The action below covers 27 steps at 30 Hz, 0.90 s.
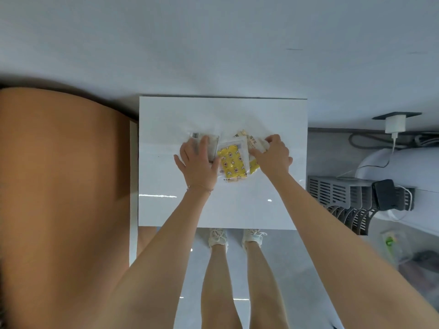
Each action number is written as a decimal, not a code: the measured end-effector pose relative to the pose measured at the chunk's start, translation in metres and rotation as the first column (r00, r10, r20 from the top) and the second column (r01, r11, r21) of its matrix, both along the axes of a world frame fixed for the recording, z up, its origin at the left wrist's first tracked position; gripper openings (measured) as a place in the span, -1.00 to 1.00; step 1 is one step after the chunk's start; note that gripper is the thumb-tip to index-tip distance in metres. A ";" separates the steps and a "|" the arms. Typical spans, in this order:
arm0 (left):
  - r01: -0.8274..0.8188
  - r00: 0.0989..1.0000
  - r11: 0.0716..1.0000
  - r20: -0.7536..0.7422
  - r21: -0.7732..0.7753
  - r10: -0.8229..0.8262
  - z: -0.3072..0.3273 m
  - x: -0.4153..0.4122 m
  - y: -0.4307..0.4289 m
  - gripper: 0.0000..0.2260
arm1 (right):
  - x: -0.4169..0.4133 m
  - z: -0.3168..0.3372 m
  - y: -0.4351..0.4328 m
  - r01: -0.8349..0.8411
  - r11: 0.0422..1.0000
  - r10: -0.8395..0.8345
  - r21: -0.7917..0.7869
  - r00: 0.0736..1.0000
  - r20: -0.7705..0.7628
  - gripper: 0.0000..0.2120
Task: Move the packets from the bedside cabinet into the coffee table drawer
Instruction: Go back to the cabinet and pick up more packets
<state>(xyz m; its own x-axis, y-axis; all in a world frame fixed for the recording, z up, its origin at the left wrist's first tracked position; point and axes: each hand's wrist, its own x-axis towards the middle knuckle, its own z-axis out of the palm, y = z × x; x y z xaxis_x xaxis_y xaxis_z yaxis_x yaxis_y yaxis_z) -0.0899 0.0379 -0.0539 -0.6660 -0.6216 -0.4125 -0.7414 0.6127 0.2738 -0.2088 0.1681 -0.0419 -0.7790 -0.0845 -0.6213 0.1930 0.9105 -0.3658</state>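
Beside the orange bed (59, 162), the packets (234, 150) lie bunched mid-top on the white bedside cabinet (237, 110). The left hand (197, 160) presses flat-fingered on a clear packet (212, 141). A yellow packet (231, 162) lies between the hands. The right hand (273, 155) curls round a pale packet (255, 142). No drawer is in view, so the whole carry seems left.

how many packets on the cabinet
4 visible: a clear packet under the left hand, a yellow packet in the middle, a white packet overlapping it, a pale packet under the right hand. Others may be hidden.
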 end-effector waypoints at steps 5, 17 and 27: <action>0.134 0.982 0.991 -0.139 0.002 -0.132 -0.002 0.016 0.000 -0.56 | 0.012 0.007 0.007 0.217 0.946 -0.200 -0.241 0.976 0.091 -0.74; 0.209 0.976 0.954 -0.113 0.214 -0.188 0.011 0.010 0.000 -0.33 | 0.036 0.020 0.019 0.527 0.760 -0.359 -0.380 0.828 0.431 -0.86; 0.282 0.954 0.935 -0.168 0.213 -0.249 0.014 0.013 -0.021 -0.58 | 0.040 0.028 0.024 0.400 0.820 -0.195 -0.410 0.868 0.456 -0.86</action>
